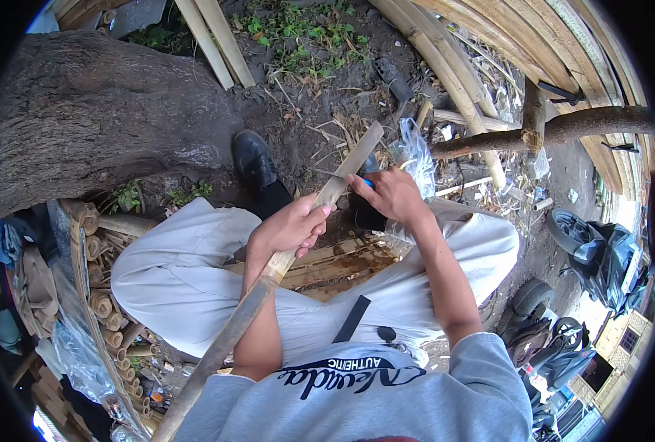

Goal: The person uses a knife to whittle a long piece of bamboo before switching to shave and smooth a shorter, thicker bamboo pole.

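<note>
A long bamboo strip [346, 169] runs diagonally from the lower left past my knees to the upper middle. My left hand [291, 228] is closed around its middle. My right hand [390, 193] grips a tool with a blue handle [369, 183], a thin blade lying against the strip just beside my left hand. I sit with light trousers [173, 272] over a wooden slat seat [335, 267]. One black shoe [252, 158] rests on the dirt ahead.
A thick tree trunk [84, 110] fills the upper left. Cut bamboo tubes [103, 302] are stacked at the left. Long bamboo poles [453, 74] lean at the upper right over a branch [563, 129]. A parked motorbike [600, 258] stands at the right.
</note>
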`<state>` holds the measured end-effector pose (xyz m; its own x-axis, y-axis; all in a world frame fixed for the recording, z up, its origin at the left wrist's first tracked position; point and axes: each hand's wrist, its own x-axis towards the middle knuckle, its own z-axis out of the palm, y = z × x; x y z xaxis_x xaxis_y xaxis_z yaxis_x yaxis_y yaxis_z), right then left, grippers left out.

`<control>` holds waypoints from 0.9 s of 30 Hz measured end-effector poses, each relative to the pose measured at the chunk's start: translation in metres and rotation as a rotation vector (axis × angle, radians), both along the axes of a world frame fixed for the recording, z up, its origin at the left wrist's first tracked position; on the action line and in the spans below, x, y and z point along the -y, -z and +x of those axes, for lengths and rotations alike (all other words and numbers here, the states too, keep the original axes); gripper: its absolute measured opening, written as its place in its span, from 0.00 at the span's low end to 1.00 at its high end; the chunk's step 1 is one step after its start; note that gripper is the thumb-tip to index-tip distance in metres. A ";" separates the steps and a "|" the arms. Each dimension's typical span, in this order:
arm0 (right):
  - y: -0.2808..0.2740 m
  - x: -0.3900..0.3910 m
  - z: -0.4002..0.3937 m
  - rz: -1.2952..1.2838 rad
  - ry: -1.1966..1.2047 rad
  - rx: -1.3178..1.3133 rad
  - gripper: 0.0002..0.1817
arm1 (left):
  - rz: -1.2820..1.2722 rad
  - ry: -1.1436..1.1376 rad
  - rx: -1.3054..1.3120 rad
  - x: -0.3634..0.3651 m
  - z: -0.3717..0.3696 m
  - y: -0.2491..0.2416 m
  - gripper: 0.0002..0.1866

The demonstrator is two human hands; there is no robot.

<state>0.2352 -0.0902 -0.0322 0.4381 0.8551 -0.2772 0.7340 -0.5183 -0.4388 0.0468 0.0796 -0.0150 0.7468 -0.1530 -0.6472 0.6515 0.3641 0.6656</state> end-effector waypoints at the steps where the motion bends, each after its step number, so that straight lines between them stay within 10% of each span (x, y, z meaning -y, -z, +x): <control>1: -0.001 0.000 0.000 0.006 -0.008 -0.007 0.36 | 0.003 0.004 0.013 -0.001 -0.001 -0.001 0.19; 15: 0.067 0.024 0.082 -0.047 0.697 0.284 0.37 | -0.046 -0.078 0.032 -0.006 0.002 -0.022 0.20; 27: -0.012 0.001 -0.027 0.187 0.015 -0.015 0.28 | -0.035 -0.068 0.086 -0.004 0.004 -0.014 0.19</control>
